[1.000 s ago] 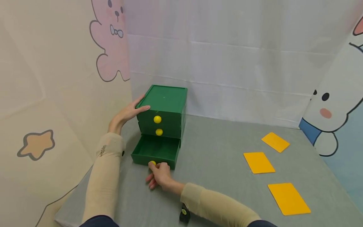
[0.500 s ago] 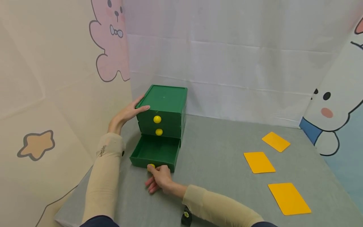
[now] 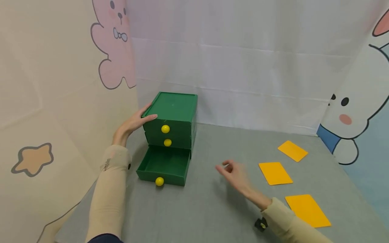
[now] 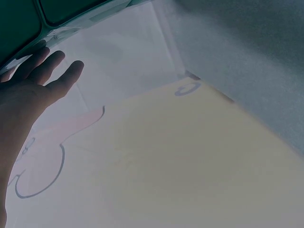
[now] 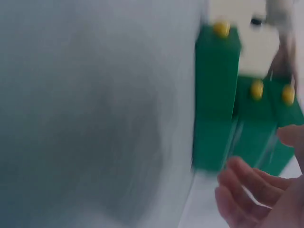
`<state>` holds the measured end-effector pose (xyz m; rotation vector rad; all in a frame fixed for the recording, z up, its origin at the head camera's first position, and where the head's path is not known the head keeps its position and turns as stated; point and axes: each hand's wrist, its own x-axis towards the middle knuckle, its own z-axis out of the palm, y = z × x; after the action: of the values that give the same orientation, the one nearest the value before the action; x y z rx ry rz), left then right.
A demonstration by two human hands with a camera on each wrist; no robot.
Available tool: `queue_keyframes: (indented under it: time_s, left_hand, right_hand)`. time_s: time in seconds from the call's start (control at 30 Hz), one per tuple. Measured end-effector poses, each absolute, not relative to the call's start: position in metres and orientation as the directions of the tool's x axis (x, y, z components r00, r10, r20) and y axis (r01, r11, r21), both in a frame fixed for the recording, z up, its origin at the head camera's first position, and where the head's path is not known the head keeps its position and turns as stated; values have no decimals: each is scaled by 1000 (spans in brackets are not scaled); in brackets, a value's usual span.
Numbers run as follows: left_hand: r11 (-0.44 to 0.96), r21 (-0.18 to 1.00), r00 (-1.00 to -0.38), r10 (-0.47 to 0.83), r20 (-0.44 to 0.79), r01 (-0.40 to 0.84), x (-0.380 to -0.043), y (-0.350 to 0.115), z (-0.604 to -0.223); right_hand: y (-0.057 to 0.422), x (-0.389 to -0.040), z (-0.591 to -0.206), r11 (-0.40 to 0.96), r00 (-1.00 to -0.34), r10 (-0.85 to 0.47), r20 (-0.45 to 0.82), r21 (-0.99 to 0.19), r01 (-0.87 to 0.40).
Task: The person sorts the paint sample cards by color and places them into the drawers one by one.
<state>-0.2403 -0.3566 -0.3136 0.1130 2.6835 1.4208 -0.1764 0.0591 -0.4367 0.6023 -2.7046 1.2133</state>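
A green cabinet (image 3: 174, 106) of stacked drawers with round yellow knobs stands at the back left of the table. Its bottom drawer (image 3: 164, 165) is pulled out and shows a bare inside. My left hand (image 3: 132, 125) rests on the cabinet's left upper edge, thumb over the top near the front corner; the left wrist view shows its fingers extended along the green side. Away from the cabinet, my right hand (image 3: 237, 175) hovers above the table with loosely bent fingers and nothing in them. Blurred in the right wrist view, the cabinet (image 5: 216, 95) lies beyond those fingertips.
Three yellow-orange cards lie on the right of the grey table (image 3: 194, 216): a far one (image 3: 293, 151), a middle one (image 3: 275, 173) and a near one (image 3: 308, 211), partly behind the right sleeve. Printed curtains close off the back and sides.
The bottom drawer has come out slightly further. My right hand has let go of its yellow knob and moved right, towards the cards. My left hand has stayed on the cabinet.
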Motion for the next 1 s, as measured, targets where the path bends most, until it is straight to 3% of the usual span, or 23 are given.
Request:
queue_keyframes:
  time_s: [0.17, 0.33, 0.43, 0.57, 1.0]
  left_hand:
    - [575, 818, -993, 93, -72, -6, -241, -360, -322]
    - [550, 835, -992, 99, -81, -14, -233, -356, -314]
    - [552, 834, -992, 98, -82, -14, -229, -354, -310]
    - [565, 825, -991, 99, -90, -19, -227, -352, -307]
    - [565, 825, -990, 103, -93, -18, -233, -351, -306]
  right_hand:
    - [147, -212, -447, 865, -937, -192, 292, -401, -302]
    - [201, -222, -451, 955, -990, -117, 76, -266, -133]
    - [214, -224, -450, 965, -994, -96, -53, -250, -80]
    - [218, -223, -449, 971, -989, -76, -129, -237, -44]
    - [216, -226, -445, 971, -982, -9, -189, -235, 36]
